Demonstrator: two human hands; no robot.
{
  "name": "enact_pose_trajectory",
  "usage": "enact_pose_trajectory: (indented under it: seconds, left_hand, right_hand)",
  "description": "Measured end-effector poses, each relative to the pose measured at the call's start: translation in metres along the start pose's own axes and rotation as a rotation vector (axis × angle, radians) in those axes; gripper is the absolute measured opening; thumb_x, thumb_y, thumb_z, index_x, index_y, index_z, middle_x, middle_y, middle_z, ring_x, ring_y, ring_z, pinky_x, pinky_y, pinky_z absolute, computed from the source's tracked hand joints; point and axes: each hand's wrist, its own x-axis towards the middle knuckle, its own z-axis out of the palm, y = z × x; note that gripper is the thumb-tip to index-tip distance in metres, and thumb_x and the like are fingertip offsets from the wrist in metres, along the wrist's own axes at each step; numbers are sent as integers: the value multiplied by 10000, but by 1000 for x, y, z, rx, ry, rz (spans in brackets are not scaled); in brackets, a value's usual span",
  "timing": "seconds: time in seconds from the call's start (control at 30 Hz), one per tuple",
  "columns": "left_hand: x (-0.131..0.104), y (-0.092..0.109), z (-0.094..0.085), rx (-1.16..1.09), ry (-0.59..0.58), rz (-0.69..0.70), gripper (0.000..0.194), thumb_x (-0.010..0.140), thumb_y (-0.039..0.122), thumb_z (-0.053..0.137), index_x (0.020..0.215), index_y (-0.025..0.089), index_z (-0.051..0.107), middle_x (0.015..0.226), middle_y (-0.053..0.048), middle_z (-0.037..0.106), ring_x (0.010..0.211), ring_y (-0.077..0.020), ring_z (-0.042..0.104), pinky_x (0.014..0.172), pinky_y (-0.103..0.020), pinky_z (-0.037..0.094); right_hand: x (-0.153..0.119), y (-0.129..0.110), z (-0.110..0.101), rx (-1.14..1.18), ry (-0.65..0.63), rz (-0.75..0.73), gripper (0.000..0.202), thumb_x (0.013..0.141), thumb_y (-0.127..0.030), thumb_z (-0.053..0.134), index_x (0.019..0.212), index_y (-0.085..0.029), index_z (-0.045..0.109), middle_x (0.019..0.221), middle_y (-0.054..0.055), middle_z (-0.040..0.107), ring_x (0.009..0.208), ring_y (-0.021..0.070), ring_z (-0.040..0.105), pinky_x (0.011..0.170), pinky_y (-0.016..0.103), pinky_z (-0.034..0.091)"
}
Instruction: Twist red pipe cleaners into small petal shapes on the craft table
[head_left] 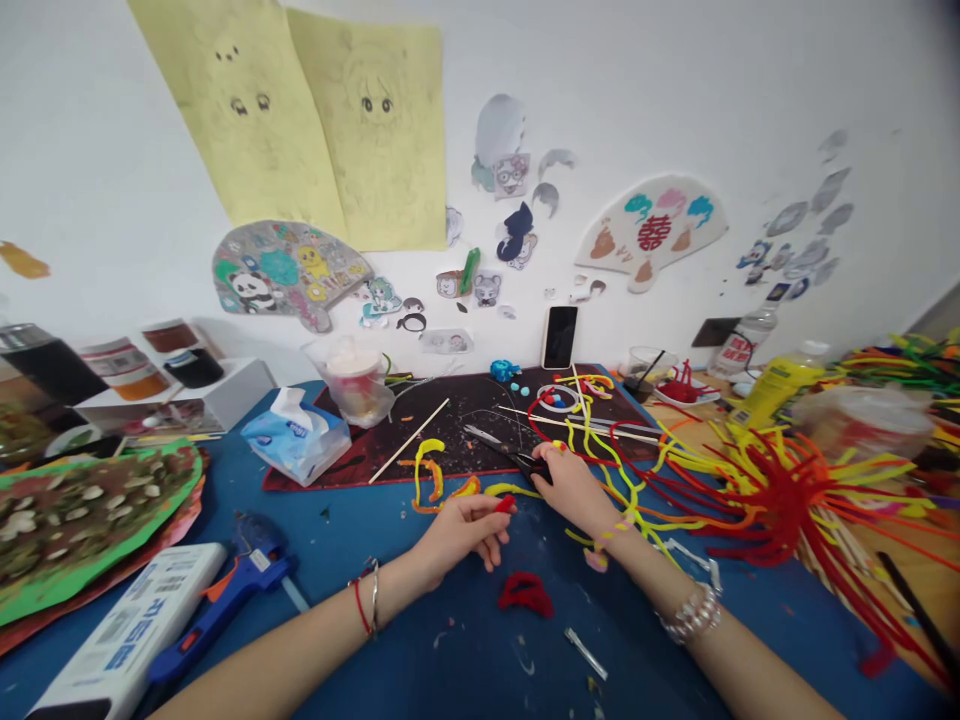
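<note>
My left hand (466,530) pinches a small red fuzzy piece (505,504), which looks like pipe cleaner, between thumb and forefinger. Ahead and to the right, my right hand (576,488) has its fingers closed at the dark handles of a pair of scissors (489,438); the blades point to the far left over the dark mat. Below my hands a bent red fuzzy piece (525,594) lies on the blue table. Beyond my left hand are bent yellow and orange pipe cleaners (429,470). Loose yellow pipe cleaners (634,490) run beside my right wrist.
A dark mat (352,465) bears wooden sticks (411,440). To the left are a tissue pack (296,440), a blue glue gun (251,575) and a white power strip (127,640). A large bundle of red and yellow pipe cleaners (806,500) spreads at right, near a yellow bottle (780,385).
</note>
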Motion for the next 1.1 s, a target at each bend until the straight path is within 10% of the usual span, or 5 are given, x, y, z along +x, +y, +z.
enact_pose_trajectory:
  seconds: [0.4, 0.63, 0.87, 1.1]
  left_hand:
    - [-2, 7, -3, -177, 60, 34, 347, 718, 388, 621, 905, 99, 571, 687, -10, 557, 461, -76, 545, 431, -198, 445]
    - [-10, 45, -11, -102, 75, 193, 294, 820, 426, 471, 858, 136, 497, 592, 23, 540, 382, -77, 514, 382, -190, 408]
    - [-21, 72, -10, 114, 206, 337, 259, 871, 422, 351, 830, 171, 402, 559, 41, 556, 371, -81, 518, 390, -175, 380]
    - [-20, 74, -17, 194, 257, 431, 267, 883, 420, 307, 821, 175, 393, 549, 48, 539, 349, -77, 496, 374, -176, 364]
  right_hand:
    - [2, 15, -27, -16, -289, 193, 250, 772, -373, 492, 848, -142, 552, 755, 65, 614, 702, 184, 576, 632, 276, 384]
    - [-26, -5, -62, 893, -545, 96, 355, 801, -468, 466, 935, -141, 497, 739, 13, 532, 640, 105, 484, 577, 219, 373]
    - [-41, -43, -43, 1127, -693, -289, 561, 606, -674, 567, 800, -178, 393, 751, 5, 416, 643, 109, 361, 604, 256, 344]
    - [-56, -60, -27, 1191, -840, -272, 449, 791, -640, 331, 823, -192, 342, 740, -5, 338, 630, 102, 317, 611, 257, 340]
